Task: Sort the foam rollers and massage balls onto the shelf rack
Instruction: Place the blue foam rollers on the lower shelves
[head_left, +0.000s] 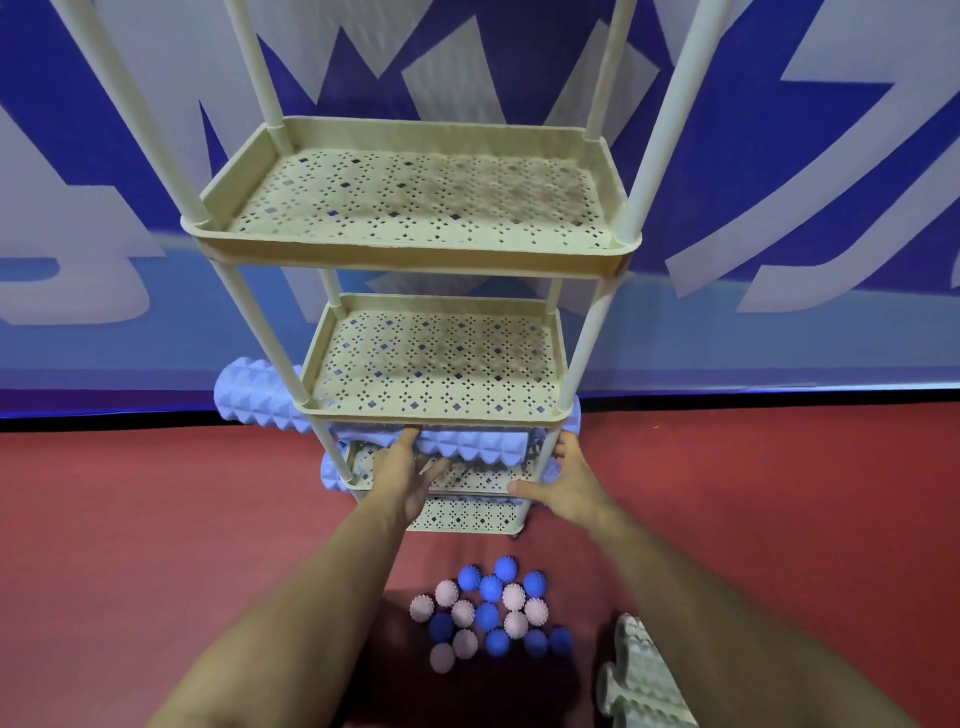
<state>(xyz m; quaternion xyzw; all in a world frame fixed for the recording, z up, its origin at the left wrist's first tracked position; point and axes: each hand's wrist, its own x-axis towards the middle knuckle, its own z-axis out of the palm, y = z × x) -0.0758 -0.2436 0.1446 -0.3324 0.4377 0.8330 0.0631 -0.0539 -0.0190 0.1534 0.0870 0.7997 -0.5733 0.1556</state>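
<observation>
Both hands grip the blue foam roller on the rack's low shelf; overhanging, it could roll off.

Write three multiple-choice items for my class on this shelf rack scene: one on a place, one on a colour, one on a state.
1. Where do the massage balls lie?
A. top tray
B. on the floor before the rack
C. in a box

2. What colour is the foam roller at the hands?
A. light blue
B. red
C. black

3. What do the two upper trays hold?
A. balls
B. rollers
C. nothing

Key: 1 B, they cluster on the red floor. 2 A, its ridges are pale blue. 3 C, only bare perforated bottoms show.
</observation>
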